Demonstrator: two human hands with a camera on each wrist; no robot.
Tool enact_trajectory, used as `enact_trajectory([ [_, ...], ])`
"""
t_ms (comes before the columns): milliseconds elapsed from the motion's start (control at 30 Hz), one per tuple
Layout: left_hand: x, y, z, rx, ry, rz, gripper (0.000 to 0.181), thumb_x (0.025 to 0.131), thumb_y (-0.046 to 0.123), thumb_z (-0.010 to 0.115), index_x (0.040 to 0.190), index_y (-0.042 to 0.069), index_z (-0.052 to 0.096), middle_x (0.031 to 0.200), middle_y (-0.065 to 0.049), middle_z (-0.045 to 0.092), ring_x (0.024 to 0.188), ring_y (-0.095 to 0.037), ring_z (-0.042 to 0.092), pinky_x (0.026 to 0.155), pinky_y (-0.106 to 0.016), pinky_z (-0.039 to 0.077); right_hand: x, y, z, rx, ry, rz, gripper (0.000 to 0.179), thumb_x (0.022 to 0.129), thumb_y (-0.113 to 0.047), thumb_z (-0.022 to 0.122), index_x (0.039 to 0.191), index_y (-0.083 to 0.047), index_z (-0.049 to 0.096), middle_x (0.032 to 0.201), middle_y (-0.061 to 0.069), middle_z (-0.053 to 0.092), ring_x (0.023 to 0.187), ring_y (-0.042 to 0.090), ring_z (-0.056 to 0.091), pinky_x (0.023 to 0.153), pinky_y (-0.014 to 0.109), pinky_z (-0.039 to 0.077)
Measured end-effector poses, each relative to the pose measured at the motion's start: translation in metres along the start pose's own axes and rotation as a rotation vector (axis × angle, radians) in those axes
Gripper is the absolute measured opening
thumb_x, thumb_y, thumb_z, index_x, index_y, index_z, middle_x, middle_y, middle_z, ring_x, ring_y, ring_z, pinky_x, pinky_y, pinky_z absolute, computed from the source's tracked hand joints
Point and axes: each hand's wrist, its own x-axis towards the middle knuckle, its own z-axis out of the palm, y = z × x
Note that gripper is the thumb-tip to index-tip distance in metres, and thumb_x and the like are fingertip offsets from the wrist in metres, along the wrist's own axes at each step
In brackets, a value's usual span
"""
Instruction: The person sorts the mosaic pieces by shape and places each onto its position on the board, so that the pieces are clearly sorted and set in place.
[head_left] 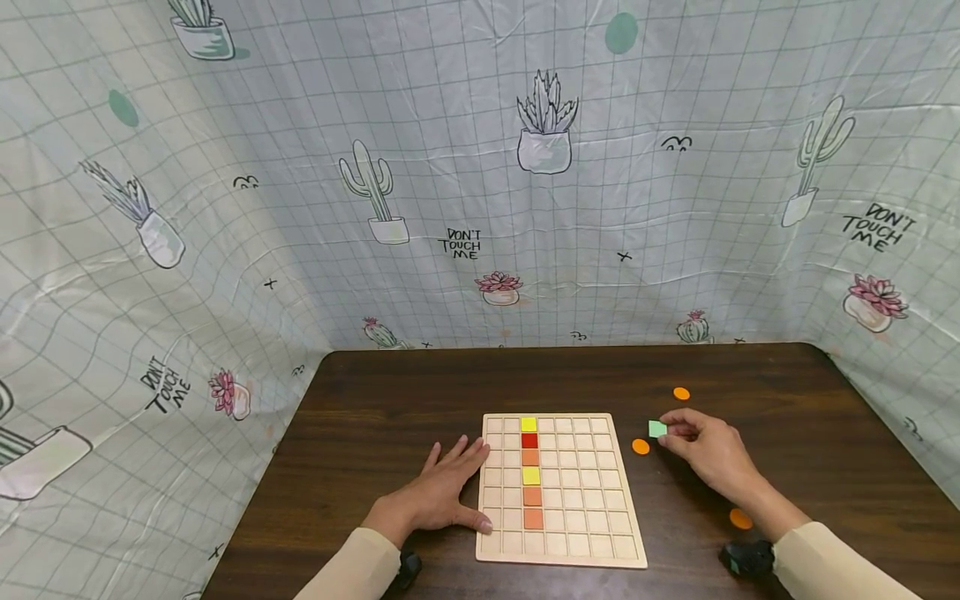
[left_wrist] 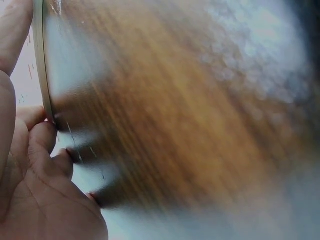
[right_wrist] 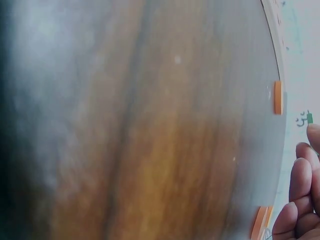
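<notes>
A pale wooden board (head_left: 581, 500) ruled into small squares lies on the table. One of its columns holds several square tiles: yellow (head_left: 531, 476), red (head_left: 529, 441) and orange (head_left: 532, 518). My left hand (head_left: 435, 497) rests with spread fingers at the board's left side, thumb and fingertips touching the rim. To the right of the board, my right hand (head_left: 712, 450) pinches a light green square tile (head_left: 657, 429) between thumb and fingers. Only a sliver of that green tile (right_wrist: 310, 118) shows in the right wrist view, at the fingertip.
Three orange discs lie on the dark wooden table (head_left: 390, 383): one disc (head_left: 641, 447) by the board's right edge, another (head_left: 681, 393) farther back, a third (head_left: 741, 519) beside the right forearm. A cactus-print cloth (head_left: 450, 192) hangs behind and along both sides.
</notes>
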Motion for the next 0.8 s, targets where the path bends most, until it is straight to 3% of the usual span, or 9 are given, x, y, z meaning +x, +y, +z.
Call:
enact_trajectory([
  [367,0.0,-0.002,0.001,0.01,0.005,0.001,0.112,0.085,0.054,0.084,0.17,0.014,0.023,0.178,-0.003,0.015,0.166,-0.028,0.005,0.131,-0.062,-0.007,-0.01,-0.013,0.007,0.042,-0.013,-0.023,0.026,0.095,-0.02,0.081,0.118,-0.008,0.075,0.1,0.003,0.076,0.087,0.016,0.07,0.063,0.024,0.053],
  [800,0.001,-0.001,0.0,0.003,0.004,-0.005,0.112,0.085,0.054,0.084,0.17,0.014,0.023,0.178,-0.002,0.015,0.166,-0.028,0.004,0.131,-0.061,-0.007,-0.023,-0.039,0.026,0.158,-0.04,-0.027,0.022,0.094,-0.01,0.08,0.115,-0.007,0.075,0.093,0.001,0.072,0.075,0.008,0.06,0.06,0.024,0.05],
])
